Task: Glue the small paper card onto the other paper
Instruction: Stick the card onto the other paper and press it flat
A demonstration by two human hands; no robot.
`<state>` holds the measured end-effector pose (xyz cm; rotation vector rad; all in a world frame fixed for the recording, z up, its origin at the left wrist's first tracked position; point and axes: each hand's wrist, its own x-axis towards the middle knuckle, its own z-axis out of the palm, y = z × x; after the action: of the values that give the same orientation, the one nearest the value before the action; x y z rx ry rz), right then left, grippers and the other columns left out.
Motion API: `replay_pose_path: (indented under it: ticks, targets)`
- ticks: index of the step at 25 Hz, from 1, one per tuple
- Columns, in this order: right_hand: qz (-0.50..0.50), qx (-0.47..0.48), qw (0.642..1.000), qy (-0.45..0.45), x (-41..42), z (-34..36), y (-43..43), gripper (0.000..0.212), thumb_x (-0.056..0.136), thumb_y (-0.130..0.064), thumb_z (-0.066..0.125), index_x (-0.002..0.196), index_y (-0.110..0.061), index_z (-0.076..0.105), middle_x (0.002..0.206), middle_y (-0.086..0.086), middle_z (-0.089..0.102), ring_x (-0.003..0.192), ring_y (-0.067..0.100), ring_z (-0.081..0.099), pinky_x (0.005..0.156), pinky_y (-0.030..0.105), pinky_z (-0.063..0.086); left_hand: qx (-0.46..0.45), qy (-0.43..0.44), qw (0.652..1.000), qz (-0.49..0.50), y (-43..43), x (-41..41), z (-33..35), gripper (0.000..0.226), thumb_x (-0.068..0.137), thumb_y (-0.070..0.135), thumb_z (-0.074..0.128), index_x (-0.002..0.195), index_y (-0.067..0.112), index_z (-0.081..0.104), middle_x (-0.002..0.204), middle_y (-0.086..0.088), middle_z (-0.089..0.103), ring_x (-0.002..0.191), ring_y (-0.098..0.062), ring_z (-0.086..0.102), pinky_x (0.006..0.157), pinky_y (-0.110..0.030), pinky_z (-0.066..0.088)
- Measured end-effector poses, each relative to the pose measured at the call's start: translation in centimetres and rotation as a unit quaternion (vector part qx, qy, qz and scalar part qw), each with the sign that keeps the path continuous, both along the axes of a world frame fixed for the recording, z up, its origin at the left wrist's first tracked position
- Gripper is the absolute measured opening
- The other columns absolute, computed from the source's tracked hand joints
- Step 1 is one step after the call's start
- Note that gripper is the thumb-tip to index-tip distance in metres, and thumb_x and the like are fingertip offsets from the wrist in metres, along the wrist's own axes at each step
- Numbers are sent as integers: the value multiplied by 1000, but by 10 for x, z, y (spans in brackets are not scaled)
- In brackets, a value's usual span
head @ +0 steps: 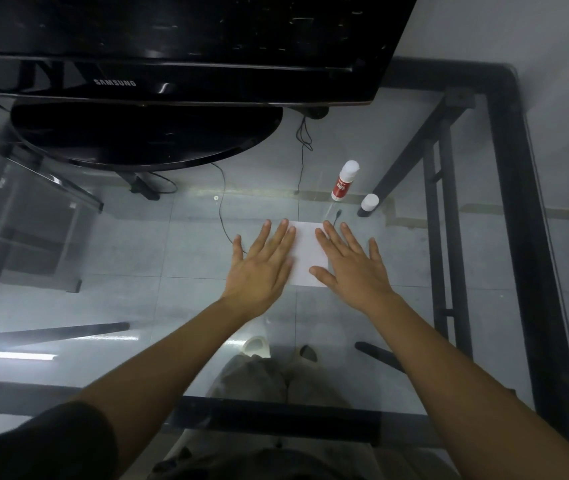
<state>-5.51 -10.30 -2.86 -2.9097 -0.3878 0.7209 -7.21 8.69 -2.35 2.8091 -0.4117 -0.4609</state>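
The white paper (307, 252) is being pressed flat on the glass table (172, 271) by the left hand (262, 265) and right hand (352, 268), both spread open, nothing being grasped. The glue stick (344, 181) is being left uncapped, its cap (369, 201) beside it. Gluing seems nearly finished; a separate small card cannot be told apart.
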Motion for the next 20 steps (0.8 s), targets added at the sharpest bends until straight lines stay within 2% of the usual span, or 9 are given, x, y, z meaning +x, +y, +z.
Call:
replay_pose_path:
  ticks: [3,9,12,15,20]
  targets:
    - [4,-11,1000,-2,0,-2,0,73,89,-60,24,144,-28,-12,156,-6,-14,142,19,-15,112,53,-2,55,1,998,28,-19,-3,-15,56,92,49,0,138,27,-24,151,9,-24,141,-19,-22,107,-50,-18]
    - [15,-38,999,-28,-3,-5,1,72,89,-60,16,144,-24,-14,156,-3,-14,142,21,-13,112,52,-2,80,-10,997,18,-16,-3,-26,56,89,51,-9,135,27,-30,156,5,-20,135,-16,-30,108,-51,-14]
    - [-19,-38,997,-64,-18,-3,0,67,90,-55,8,141,-21,-20,155,0,-15,142,21,-14,110,47,-9,76,-13,997,25,-17,-4,-28,56,88,50,-12,135,27,-32,149,8,-27,132,-15,-34,108,-51,-15]
    - [-25,-15,998,-59,-34,-2,17,58,86,-50,-6,133,-24,-29,155,0,-17,140,18,-20,106,47,-17,76,-23,996,27,-16,-4,-31,55,92,48,-7,136,27,-31,145,9,-33,132,-15,-36,109,-51,-14]
    - [-8,-69,994,-88,-47,-2,12,57,87,-48,-6,136,-26,-23,155,-4,-13,141,21,-17,102,51,-25,77,-27,996,28,-16,-4,-33,55,91,48,-7,135,27,-33,139,11,-41,132,-15,-35,109,-50,-15]
